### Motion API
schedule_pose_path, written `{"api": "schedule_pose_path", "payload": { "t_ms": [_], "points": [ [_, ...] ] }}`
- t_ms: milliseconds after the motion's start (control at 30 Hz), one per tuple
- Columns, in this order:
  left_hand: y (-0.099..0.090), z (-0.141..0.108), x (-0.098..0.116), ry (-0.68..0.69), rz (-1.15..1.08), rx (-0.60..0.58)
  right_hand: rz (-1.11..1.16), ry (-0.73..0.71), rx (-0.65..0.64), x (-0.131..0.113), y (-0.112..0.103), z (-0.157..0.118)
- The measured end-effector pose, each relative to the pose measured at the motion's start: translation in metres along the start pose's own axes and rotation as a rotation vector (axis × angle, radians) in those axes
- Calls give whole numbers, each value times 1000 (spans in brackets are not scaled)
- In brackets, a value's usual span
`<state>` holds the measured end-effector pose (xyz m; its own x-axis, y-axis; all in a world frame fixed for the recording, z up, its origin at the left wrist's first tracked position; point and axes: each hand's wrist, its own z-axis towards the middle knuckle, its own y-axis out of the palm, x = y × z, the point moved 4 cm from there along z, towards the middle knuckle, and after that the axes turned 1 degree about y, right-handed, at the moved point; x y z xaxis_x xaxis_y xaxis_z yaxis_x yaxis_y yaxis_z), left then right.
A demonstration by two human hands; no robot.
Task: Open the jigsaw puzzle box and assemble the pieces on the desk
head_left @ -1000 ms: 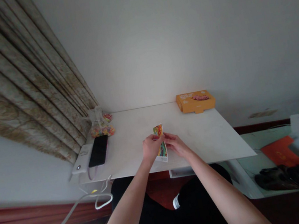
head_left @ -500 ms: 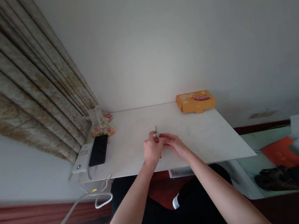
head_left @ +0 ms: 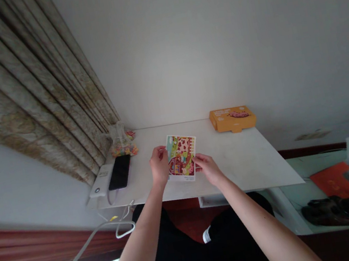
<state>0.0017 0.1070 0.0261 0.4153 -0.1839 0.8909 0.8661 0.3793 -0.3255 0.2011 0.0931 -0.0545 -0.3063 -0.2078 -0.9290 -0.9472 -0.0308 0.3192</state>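
Note:
A colourful picture card point(head_left: 182, 158) with a white border is held up over the white table point(head_left: 235, 169), its printed side facing me and slightly tilted. My left hand point(head_left: 160, 165) pinches its left edge between thumb and fingers. On the opposite side my right hand point(head_left: 208, 167) grips the lower right edge, thumb in front and fingers partly behind the card. The print shows a pink, red and green cartoon scene. Whether it is one card or several stacked together, I cannot tell.
An orange box point(head_left: 232, 119) lies at the back right of the table. On the left are a black phone point(head_left: 120, 172), a white power bank point(head_left: 100, 184) and a clear plastic bag point(head_left: 122, 142) of colourful pieces. A white cable point(head_left: 124, 229) hangs by the left front edge.
The card was edge-on between my two close hands; now its printed face is turned towards me. My hands have moved apart to its two sides. The view has shifted slightly.

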Motion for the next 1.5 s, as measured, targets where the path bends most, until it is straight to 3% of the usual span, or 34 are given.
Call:
{"api": "schedule_pose_path", "payload": {
  "t_ms": [100, 167, 333, 500, 700, 1067, 1300, 1500],
  "points": [
    [10, -15, -3, 172, 134, 1, -24, -17, 53, -3, 0, -4],
    [24, -29, -4, 217, 147, -89, -40, -27, 76, -3, 2, -8],
    [49, -52, -8, -34, -46, -223, -55, -64, 15, -4, 14, -20],
    [47, -50, -11, -227, -124, -249, -5, -56, -38, -5, 16, -26],
    [46, -48, -15, -300, -168, -274, 5, -35, -46, -2, 14, -25],
    [46, -49, -17, -302, -261, -217, 42, -22, -24, -4, 17, -25],
    [33, -50, 1, -244, -122, -111, 6, -64, 53, -4, 17, -26],
    [-10, -31, 22, -101, 0, 45, -69, -127, 247, -12, -11, -20]
  ]
}}
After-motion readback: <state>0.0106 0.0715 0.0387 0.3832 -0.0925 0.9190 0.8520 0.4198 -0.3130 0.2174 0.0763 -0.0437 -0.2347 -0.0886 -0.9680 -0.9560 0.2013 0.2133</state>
